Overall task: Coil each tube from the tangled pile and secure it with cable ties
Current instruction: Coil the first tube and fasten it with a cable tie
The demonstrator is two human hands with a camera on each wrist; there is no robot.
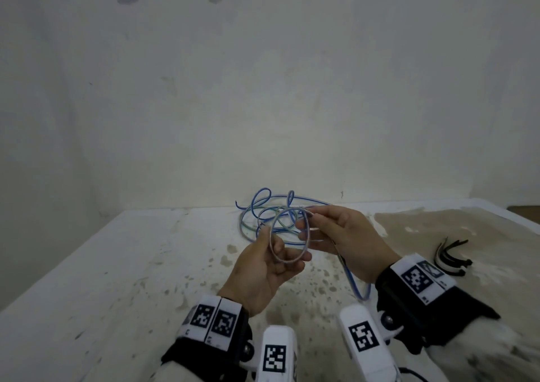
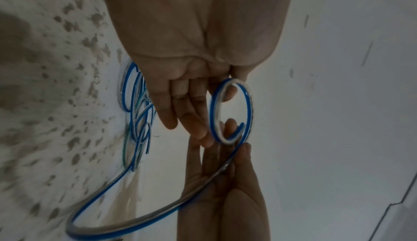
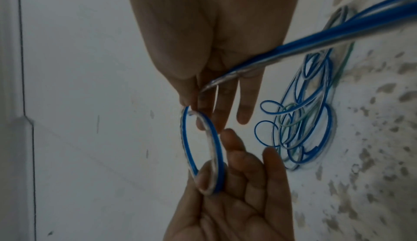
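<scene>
Bare table (image 1: pixel 87 264) left, wall just behind tangled pile (image 1: pixel 263 215), left hand (image 1: pixel 263 267) and right hand (image 1: pixel 344 238) pinching blue-striped clear tube loop (image 1: pixel 292 235), cable ties (image 1: pixel 450 256) right.

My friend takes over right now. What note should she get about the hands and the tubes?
Left hand: pinches the bottom of a small tube loop.
Right hand: pinches the loop's top; the same tube's tail runs under its palm toward the table.
Tangled pile: on the table, behind the hands.
Cable ties: to the right, untouched.
Done: first loop begun.
Left: finish the coil, tie it, then the other tubes.
</scene>
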